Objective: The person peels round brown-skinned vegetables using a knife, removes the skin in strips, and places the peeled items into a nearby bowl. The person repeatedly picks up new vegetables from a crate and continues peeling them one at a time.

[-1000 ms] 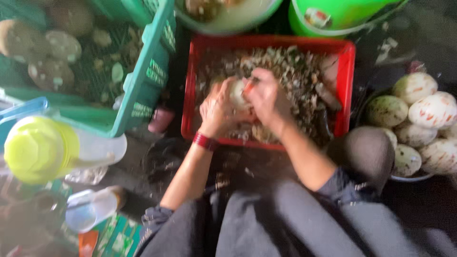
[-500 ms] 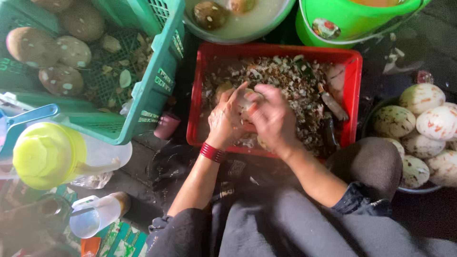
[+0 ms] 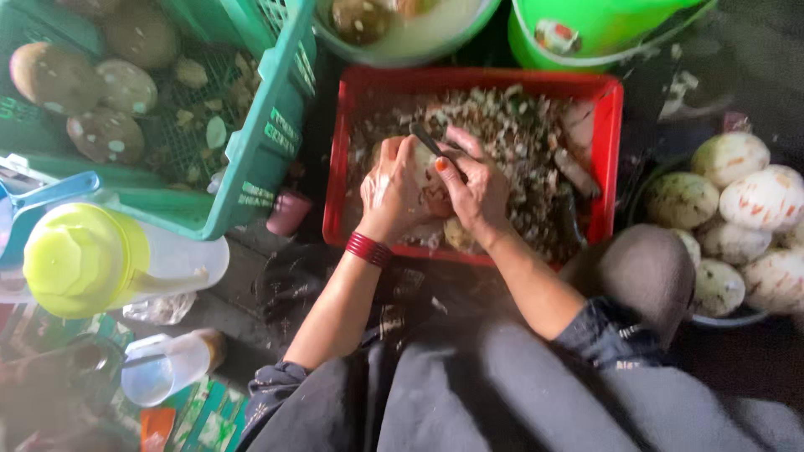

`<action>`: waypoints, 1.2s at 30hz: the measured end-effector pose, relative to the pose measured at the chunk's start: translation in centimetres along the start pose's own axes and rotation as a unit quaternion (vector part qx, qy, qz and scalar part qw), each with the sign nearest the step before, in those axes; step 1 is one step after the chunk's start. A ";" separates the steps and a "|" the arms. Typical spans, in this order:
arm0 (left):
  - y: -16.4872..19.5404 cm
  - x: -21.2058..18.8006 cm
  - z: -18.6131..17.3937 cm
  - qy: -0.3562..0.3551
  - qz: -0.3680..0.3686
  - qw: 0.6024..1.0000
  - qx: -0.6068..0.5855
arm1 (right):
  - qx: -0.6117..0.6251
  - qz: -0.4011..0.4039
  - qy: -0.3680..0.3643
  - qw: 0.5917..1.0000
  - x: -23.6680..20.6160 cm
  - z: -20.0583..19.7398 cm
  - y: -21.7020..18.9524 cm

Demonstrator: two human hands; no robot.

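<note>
Over the red tray (image 3: 605, 151) (full of peelings), left hand (image 3: 394, 194) is gripping a pale root (image 3: 419, 163); right hand (image 3: 479, 197) is closing around a dark peeler (image 3: 431, 144).

You have four brown unpeeled tubers (image 3: 107, 134) in the green crate (image 3: 251, 159) at its left end, and about seven peeled white ones (image 3: 729, 159) in the bowl (image 3: 712, 318) at right. One red tray (image 3: 607, 167), one yellow-lidded jug (image 3: 84, 259), one green bucket (image 3: 603, 33), and two hands, left (image 3: 394, 197) and right (image 3: 477, 192).
</note>
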State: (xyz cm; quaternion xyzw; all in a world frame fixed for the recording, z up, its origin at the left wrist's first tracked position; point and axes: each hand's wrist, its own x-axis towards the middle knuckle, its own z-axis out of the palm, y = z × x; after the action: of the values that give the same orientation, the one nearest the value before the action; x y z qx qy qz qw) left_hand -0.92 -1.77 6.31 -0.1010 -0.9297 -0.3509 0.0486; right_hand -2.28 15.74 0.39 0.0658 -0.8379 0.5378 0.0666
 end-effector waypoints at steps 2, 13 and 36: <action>-0.7 0.7 -0.4 -0.009 0.027 1.000 0.010 | 0.188 0.118 -0.081 0.972 0.8 -0.3 -0.5; -0.8 0.6 -0.8 -0.038 0.038 0.998 -0.035 | 0.165 0.084 -0.033 0.982 0.8 0.2 -0.1; -3.0 1.5 -0.3 -0.064 0.058 0.994 -0.061 | 0.091 0.013 -0.074 0.993 3.1 0.3 1.8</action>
State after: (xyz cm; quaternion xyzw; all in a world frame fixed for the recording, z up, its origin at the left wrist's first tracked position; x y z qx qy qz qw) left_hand -3.03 -3.99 4.84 -0.1793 -0.9003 -0.3967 0.0032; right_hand -5.67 16.08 -0.81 0.1005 -0.7890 0.6061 -0.0084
